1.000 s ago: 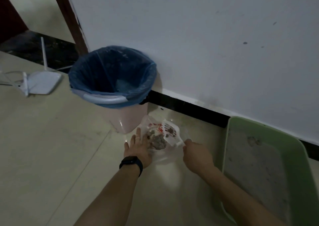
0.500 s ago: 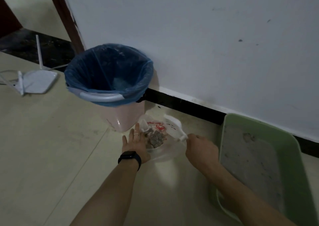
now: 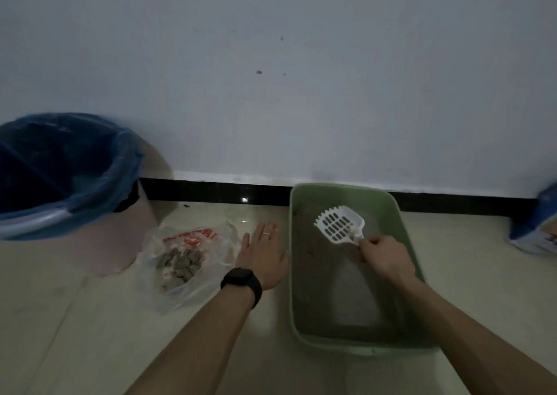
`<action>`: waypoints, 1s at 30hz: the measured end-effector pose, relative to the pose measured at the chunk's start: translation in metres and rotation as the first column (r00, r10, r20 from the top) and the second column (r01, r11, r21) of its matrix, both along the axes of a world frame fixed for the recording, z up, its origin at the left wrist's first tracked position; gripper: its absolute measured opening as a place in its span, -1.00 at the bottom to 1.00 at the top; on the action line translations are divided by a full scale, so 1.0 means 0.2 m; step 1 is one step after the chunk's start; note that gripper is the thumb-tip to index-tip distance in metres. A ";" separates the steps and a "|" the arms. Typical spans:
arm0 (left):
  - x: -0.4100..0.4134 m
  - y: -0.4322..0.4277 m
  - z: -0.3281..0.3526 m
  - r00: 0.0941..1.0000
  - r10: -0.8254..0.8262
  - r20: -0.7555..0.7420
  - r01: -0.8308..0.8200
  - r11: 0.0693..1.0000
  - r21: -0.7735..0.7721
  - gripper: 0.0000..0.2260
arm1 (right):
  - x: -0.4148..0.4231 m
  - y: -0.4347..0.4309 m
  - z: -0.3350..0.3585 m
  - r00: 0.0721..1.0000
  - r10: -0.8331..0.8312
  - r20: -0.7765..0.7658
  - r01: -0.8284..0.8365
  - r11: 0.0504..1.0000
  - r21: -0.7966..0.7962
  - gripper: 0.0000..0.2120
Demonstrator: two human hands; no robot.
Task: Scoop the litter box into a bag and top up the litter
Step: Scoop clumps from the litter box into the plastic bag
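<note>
Floor (image 3: 301, 370) gap between bag (image 3: 193, 262), box rim (image 3: 291, 274)

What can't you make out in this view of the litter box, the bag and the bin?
- Blue-lined pink bin, head view: contents lost in darkness; frame's left edge crops it.
- Blue and white package: right edge cuts it off, label unreadable.
- Clear plastic bag: red print too blurred to read.

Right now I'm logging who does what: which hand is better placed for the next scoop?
Right. The right hand already grips the white scoop over the green litter box; the left hand lies flat beside the bag.
</note>
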State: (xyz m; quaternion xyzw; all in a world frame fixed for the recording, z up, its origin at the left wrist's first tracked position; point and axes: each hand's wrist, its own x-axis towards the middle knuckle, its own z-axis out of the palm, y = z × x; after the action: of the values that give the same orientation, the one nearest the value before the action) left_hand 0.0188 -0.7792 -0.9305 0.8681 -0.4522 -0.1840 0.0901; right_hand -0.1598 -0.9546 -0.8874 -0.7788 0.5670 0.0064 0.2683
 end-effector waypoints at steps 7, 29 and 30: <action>-0.14 -0.08 -0.11 0.996 -0.081 0.034 0.075 0.988 0.137 -0.42 | -0.20 -0.02 -0.15 0.975 0.152 -0.165 -0.122 0.977 0.177 -0.39; -0.18 -0.12 -0.15 0.998 -0.027 0.051 0.019 0.989 0.149 -0.35 | -0.20 0.08 -0.38 0.962 -0.110 0.248 0.019 0.939 0.344 -0.78; -0.18 -0.12 -0.15 0.998 -0.026 0.054 0.018 0.988 0.153 -0.35 | -0.20 0.07 -0.36 0.960 -0.114 0.255 0.021 0.939 0.342 -0.80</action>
State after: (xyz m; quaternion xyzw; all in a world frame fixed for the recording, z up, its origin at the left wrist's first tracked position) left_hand -0.0170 -0.8023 -0.9595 0.8722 -0.4487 -0.1947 0.0088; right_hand -0.1998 -0.9398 -0.9601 -0.6950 0.5421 -0.0128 0.4722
